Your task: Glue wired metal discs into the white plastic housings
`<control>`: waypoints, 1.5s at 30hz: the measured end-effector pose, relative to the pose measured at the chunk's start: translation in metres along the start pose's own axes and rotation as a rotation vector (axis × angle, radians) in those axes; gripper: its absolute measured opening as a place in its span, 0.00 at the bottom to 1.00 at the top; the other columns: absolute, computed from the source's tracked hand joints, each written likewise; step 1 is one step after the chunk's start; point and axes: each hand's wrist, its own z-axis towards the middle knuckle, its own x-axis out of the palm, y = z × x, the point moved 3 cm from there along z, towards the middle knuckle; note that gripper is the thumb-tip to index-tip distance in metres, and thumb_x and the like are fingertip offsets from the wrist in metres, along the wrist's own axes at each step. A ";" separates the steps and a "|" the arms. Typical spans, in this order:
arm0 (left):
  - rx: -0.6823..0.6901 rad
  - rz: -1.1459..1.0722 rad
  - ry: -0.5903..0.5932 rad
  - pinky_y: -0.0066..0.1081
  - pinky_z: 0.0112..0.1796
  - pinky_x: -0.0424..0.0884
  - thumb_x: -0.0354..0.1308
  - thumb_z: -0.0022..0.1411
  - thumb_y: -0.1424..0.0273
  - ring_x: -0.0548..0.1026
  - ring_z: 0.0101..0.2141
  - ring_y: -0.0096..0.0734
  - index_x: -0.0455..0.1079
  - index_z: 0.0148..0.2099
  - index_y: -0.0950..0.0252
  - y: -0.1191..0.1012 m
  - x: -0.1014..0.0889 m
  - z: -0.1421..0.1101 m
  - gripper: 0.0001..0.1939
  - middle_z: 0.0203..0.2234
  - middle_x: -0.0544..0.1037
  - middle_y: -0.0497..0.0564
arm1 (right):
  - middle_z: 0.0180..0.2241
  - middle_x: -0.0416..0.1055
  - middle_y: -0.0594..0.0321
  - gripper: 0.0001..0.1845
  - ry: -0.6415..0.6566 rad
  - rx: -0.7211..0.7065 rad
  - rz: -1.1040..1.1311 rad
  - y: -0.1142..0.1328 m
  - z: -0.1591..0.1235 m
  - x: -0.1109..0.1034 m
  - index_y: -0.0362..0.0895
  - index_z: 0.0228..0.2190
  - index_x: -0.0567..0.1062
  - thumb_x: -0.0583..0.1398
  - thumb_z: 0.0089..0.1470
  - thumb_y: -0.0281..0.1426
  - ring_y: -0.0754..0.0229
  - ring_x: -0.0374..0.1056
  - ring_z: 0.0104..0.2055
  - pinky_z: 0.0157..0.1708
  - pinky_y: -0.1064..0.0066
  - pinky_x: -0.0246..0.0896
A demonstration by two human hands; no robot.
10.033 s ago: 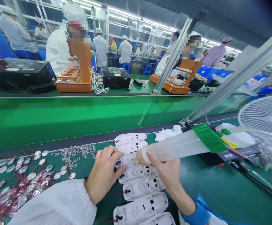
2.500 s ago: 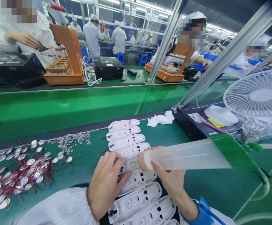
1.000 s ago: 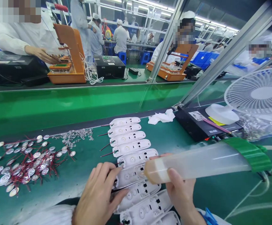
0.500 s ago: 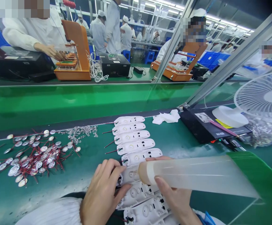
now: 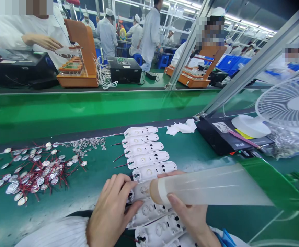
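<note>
Green surface (image 5: 96,161) up front, wired discs (image 5: 40,180) kinda heaped on the left. Your left fingers (image 5: 126,189) have the end of one white shell (image 5: 139,195) in that row, and your right fingers (image 5: 177,204) are wrapped round the cloudy tube (image 5: 203,187), tan end over the shell.

Lettering "RH-" (image 5: 239,145) on black box (image 5: 213,140), rest blurred, pale label (image 5: 221,127) unreadable

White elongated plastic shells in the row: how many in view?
9 visible: five far shells, one middle shell at the left hand, partly under the translucent white tube, three near shells, the last mostly cut off. More may be hidden below the frame.
</note>
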 end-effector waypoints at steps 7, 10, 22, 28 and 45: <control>-0.017 -0.009 -0.011 0.37 0.34 0.66 0.57 0.58 0.72 0.66 0.35 0.38 0.62 0.45 0.62 0.001 0.000 -0.001 0.12 0.36 0.67 0.50 | 0.30 0.75 0.58 0.16 -0.021 0.020 -0.018 0.000 0.003 -0.005 0.45 0.40 0.72 0.60 0.51 0.39 0.55 0.72 0.30 0.27 0.69 0.71; -0.025 -0.014 -0.003 0.37 0.34 0.66 0.55 0.60 0.71 0.67 0.35 0.38 0.63 0.45 0.62 0.001 -0.001 -0.002 0.10 0.36 0.68 0.51 | 0.30 0.74 0.58 0.15 -0.013 0.049 -0.009 -0.001 0.003 -0.004 0.46 0.40 0.72 0.60 0.51 0.40 0.53 0.72 0.32 0.27 0.67 0.71; -0.018 -0.002 0.000 0.38 0.34 0.66 0.61 0.54 0.76 0.66 0.35 0.38 0.63 0.45 0.62 -0.001 -0.002 -0.001 0.16 0.36 0.67 0.50 | 0.29 0.74 0.58 0.14 0.016 0.069 -0.005 0.003 0.006 0.000 0.49 0.39 0.74 0.58 0.52 0.41 0.51 0.71 0.34 0.30 0.62 0.71; -0.013 0.005 0.012 0.39 0.34 0.66 0.61 0.54 0.76 0.66 0.35 0.39 0.62 0.46 0.62 -0.001 -0.001 -0.001 0.18 0.36 0.67 0.50 | 0.29 0.74 0.59 0.13 0.007 0.080 0.011 0.001 0.004 -0.002 0.49 0.37 0.75 0.60 0.50 0.40 0.51 0.72 0.33 0.26 0.65 0.71; -0.023 -0.006 -0.023 0.38 0.34 0.67 0.56 0.59 0.71 0.68 0.34 0.38 0.64 0.45 0.62 0.001 -0.001 -0.002 0.11 0.36 0.68 0.51 | 0.28 0.74 0.58 0.15 -0.103 0.116 0.053 -0.012 -0.005 -0.007 0.47 0.37 0.73 0.61 0.49 0.41 0.49 0.72 0.34 0.28 0.61 0.71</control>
